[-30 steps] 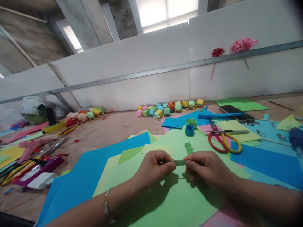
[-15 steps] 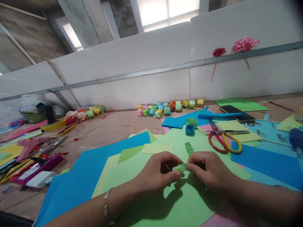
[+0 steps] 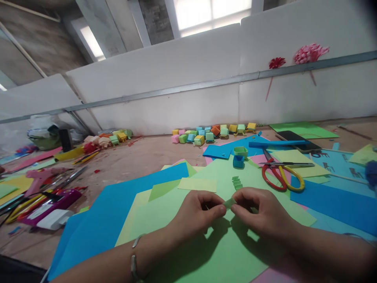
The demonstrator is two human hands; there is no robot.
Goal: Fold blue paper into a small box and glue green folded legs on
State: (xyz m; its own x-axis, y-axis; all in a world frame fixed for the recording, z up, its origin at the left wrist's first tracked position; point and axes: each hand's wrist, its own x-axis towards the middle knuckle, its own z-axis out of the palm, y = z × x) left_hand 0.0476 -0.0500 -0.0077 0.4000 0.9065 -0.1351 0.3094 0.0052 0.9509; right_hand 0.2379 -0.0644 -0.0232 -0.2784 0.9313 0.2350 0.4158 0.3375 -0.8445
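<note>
A small strip of light green paper (image 3: 229, 203) is pinched between my two hands, above a large light green sheet (image 3: 224, 255). My left hand (image 3: 198, 212) grips its left end with thumb and fingertips. At its right end, my right hand (image 3: 256, 208) does the same. Just beyond the fingers lies a folded zigzag piece of green paper (image 3: 236, 183). Farther back stand a small green paper box (image 3: 240, 151) and a blue paper box (image 3: 238, 161). Scissors with red and yellow handles (image 3: 283, 179) rest to the right.
Several small colored paper boxes (image 3: 198, 140) line the wall. Blue paper (image 3: 332, 204) and a phone (image 3: 297, 140) lie right. At left are a pink glue gun (image 3: 41, 177), a purple device (image 3: 51, 206) and a white plug (image 3: 55, 219). Two pink and red flowers (image 3: 310, 54) hang on the wall rail.
My left fingers have closed in on the strip's left end, so less of it shows between the hands. The view has shifted slightly.
</note>
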